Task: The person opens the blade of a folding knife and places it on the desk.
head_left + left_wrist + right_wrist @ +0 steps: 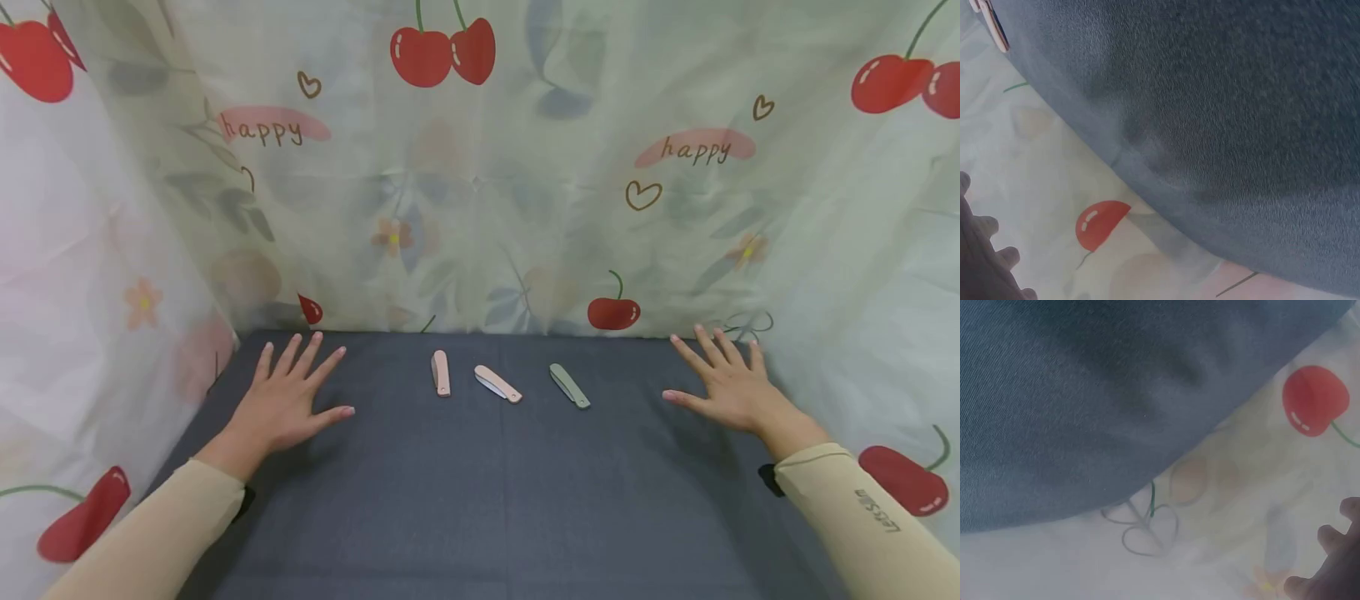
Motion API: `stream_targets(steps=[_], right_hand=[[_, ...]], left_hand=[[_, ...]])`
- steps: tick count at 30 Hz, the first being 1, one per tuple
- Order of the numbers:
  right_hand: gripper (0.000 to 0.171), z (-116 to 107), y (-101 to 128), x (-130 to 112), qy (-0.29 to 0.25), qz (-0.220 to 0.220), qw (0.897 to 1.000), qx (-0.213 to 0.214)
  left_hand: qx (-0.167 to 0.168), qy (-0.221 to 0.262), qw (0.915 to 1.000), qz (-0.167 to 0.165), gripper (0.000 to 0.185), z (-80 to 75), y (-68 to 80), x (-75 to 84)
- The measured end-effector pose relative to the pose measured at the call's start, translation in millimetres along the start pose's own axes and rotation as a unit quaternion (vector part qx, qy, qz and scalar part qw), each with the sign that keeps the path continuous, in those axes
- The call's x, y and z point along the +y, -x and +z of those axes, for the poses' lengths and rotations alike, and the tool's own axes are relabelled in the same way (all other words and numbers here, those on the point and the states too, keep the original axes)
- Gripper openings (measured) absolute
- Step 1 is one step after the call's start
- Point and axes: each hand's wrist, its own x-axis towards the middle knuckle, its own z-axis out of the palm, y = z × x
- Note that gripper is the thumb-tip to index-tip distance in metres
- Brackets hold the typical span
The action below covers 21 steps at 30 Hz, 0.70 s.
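Three small folding knives lie in a loose row toward the back of the dark cloth in the head view. A pink folding knife (442,373) is at the left, nearly upright in the picture, and its end also shows in the left wrist view's top corner. Beside it a second pink folding knife (497,384) lies slanted, a pale blade edge along its side. Farthest right is a green folding knife (570,386), slanted the same way. My left hand (285,404), fingers spread and holding nothing, is left of the knives. To their right, my right hand (727,383) is likewise spread and holds nothing.
Dark grey cloth (480,500) covers the table. A pale curtain (525,250) printed with cherries, hearts and the word "happy" rises behind it and along both sides. Both hands are near the table's side edges, and their shadows fall on the cloth.
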Motion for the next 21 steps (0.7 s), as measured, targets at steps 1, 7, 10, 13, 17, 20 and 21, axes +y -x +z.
stream_targets(steps=[1, 7, 10, 13, 17, 20, 21], right_hand=[[0.095, 0.3, 0.1, -1.0, -0.003, 0.000, 1.000, 0.001], [0.093, 6.2, -1.2, -7.0, -0.019, -0.009, 1.000, 0.016], [0.092, 7.6, -2.5, -12.7, -0.024, -0.007, 1.000, 0.009], [0.092, 9.1, -3.4, -18.8, -0.036, -0.005, 0.999, 0.009], [0.091, 11.4, -5.1, -25.9, -0.048, -0.007, 0.999, 0.018], [0.090, 13.0, -7.1, -30.0, -0.059, -0.007, 0.998, 0.019], [0.090, 13.7, -8.0, -31.2, -0.064, -0.007, 0.998, 0.018]], left_hand=[[-0.002, 0.001, 1.0000, -0.001, 0.095, 0.3, -0.4, 0.7], [-0.005, 0.005, 1.0000, -0.005, 0.096, 7.0, -2.8, 5.3], [0.001, 0.010, 0.9999, -0.006, 0.096, 10.4, -2.9, 9.9], [0.015, 0.014, 0.9998, -0.005, 0.095, 14.6, -4.4, 15.2], [0.019, 0.017, 0.9997, -0.003, 0.095, 19.1, -8.0, 22.2], [0.014, 0.024, 0.9996, -0.004, 0.095, 21.1, -10.4, 27.7], [0.014, 0.024, 0.9996, -0.004, 0.095, 21.7, -11.2, 29.6]])
